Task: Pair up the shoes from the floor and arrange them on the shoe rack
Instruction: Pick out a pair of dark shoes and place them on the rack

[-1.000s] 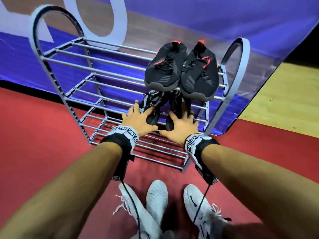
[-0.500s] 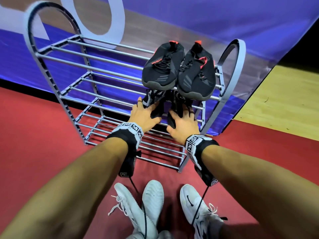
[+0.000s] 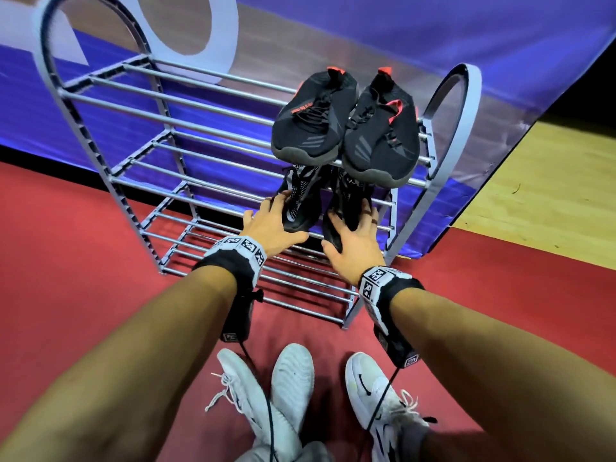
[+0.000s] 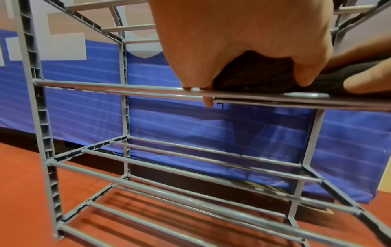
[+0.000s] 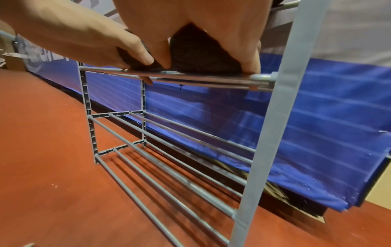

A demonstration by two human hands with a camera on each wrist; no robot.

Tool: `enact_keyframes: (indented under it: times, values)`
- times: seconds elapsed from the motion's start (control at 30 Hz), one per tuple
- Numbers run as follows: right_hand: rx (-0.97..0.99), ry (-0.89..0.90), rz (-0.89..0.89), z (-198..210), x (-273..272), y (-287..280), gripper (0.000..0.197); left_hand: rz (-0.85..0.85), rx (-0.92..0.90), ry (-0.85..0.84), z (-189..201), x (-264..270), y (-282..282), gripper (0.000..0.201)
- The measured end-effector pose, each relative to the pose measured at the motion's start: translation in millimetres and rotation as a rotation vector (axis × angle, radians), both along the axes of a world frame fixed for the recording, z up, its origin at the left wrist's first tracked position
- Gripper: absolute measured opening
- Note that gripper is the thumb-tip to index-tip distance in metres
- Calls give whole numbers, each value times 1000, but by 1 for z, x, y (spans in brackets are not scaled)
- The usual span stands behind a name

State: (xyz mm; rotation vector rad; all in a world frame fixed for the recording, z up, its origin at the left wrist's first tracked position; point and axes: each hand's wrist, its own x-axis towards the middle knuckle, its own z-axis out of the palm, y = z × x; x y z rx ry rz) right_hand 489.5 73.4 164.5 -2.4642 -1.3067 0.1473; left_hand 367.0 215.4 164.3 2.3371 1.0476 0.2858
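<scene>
A grey tube shoe rack (image 3: 110, 175) stands on the red floor. On the right of its top shelf sits a pair of black shoes with red tabs (image 3: 346, 128). On the shelf below lie two black shoes with white speckles, partly hidden under that pair. My left hand (image 3: 276, 221) grips the toe of the left speckled shoe (image 3: 300, 201), with fingers and thumb curled round it (image 4: 253, 73). My right hand (image 3: 350, 228) grips the toe of the right speckled shoe (image 3: 346, 208) in the same way (image 5: 201, 55). Both shoes rest on the shelf tubes.
White shoes (image 3: 293, 375) lie on the floor below my arms, one with a black swoosh (image 3: 366, 385). A blue banner (image 3: 433, 35) hangs behind the rack. The rack's left half and its two lower shelves (image 4: 190, 167) hold nothing.
Both hands have slid the speckled shoes a little further back on the second shelf, deeper under the top pair.
</scene>
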Motion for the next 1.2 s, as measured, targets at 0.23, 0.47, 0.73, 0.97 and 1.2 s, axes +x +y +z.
enact_keyframes:
  times: [0.23, 0.47, 0.73, 0.97, 1.2]
  values:
    - [39, 123, -72, 3, -5, -2, 62, -32, 6, 63, -3, 4, 2, 94]
    - [22, 132, -13, -1, -1, -12, 58, -74, -14, 100, -2, -2, 6, 86]
    - [-92, 89, -9, 8, 3, -7, 53, -10, -37, 109, 5, 5, 6, 101]
    - [-141, 56, -34, 5, 1, -3, 55, -44, -29, 135, 6, 4, 8, 92]
    - [-71, 26, -37, -2, -3, -3, 46, -77, -35, 129, 7, -1, 10, 82]
